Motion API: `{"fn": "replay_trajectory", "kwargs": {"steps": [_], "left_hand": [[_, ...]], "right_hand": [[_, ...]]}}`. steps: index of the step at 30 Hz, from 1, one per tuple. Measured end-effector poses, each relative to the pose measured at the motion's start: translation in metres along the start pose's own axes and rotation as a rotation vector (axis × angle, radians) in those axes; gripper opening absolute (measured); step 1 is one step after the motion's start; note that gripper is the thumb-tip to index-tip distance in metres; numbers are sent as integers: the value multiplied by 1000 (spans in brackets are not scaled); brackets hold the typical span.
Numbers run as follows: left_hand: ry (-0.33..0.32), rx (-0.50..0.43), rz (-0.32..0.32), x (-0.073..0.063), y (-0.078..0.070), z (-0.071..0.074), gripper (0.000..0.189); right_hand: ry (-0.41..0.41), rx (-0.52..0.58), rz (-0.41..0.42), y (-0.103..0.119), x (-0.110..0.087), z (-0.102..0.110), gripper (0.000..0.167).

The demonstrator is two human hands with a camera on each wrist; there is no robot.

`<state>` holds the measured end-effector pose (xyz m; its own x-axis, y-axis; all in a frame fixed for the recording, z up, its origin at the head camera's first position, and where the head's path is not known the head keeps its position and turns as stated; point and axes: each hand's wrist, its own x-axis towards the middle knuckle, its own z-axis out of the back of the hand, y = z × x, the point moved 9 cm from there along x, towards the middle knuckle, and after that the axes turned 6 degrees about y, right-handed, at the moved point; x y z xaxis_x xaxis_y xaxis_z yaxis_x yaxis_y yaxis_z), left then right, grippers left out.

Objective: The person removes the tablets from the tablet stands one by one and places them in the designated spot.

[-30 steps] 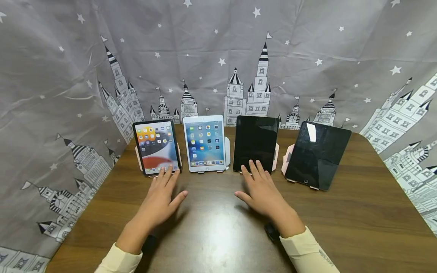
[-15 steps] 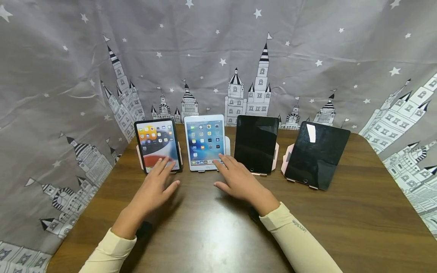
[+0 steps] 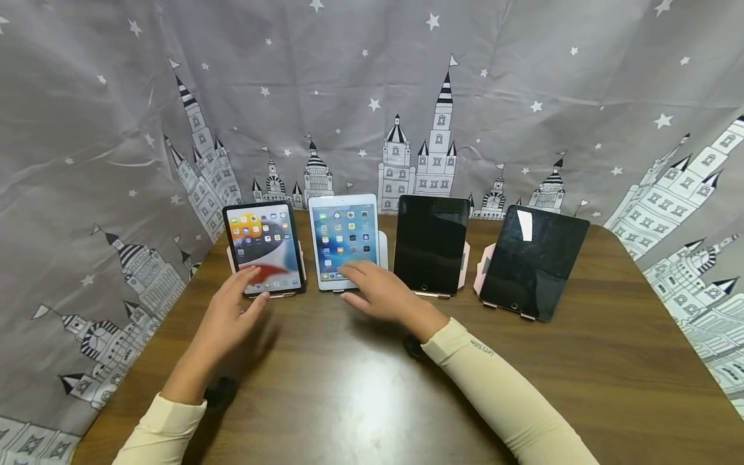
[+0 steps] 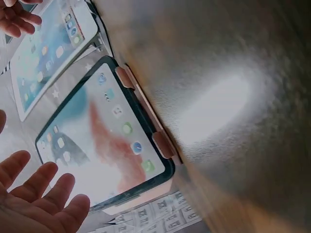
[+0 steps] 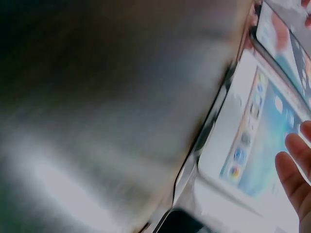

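Note:
My left hand (image 3: pixel 229 313), fingers spread and loosely bent, is at the lower left of the black-framed tablet (image 3: pixel 270 245), whose lit home screen shows app icons. In the left wrist view its fingers (image 4: pixel 63 194) appear in front of that screen, grasping nothing. My right hand (image 3: pixel 380 294) reaches across the lower part of the white tablet (image 3: pixel 344 226), also lit with icons. Seen from the right wrist, the fingers (image 5: pixel 291 177) are relaxed near that screen; whether they touch the glass, I cannot tell. Each tablet leans back on a stand.
Right of the white tablet stands a black tablet (image 3: pixel 431 242) with a dark screen. Another dark tablet (image 3: pixel 535 261) leans farther right, tilted. All are on a wooden table (image 3: pixel 360 394). Behind hangs a grey curtain (image 3: pixel 337 71) printed with castles and stars.
My right hand has moved left from the dark tablet to the white one. My left hand has shifted left and down, away from the middle of its tablet's bottom edge.

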<state>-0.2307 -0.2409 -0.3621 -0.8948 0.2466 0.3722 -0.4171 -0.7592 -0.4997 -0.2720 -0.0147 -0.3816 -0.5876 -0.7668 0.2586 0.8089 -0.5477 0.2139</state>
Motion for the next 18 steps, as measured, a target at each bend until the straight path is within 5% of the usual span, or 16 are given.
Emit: {"fn": "replay_trajectory", "kwargs": {"steps": [10, 18], "left_hand": [[-117, -2, 69, 16, 26, 15, 40], [-177, -70, 135, 31, 38, 30, 36]], "right_hand": [[102, -73, 95, 21, 22, -19, 46], [69, -112, 117, 23, 46, -12, 40]]}}
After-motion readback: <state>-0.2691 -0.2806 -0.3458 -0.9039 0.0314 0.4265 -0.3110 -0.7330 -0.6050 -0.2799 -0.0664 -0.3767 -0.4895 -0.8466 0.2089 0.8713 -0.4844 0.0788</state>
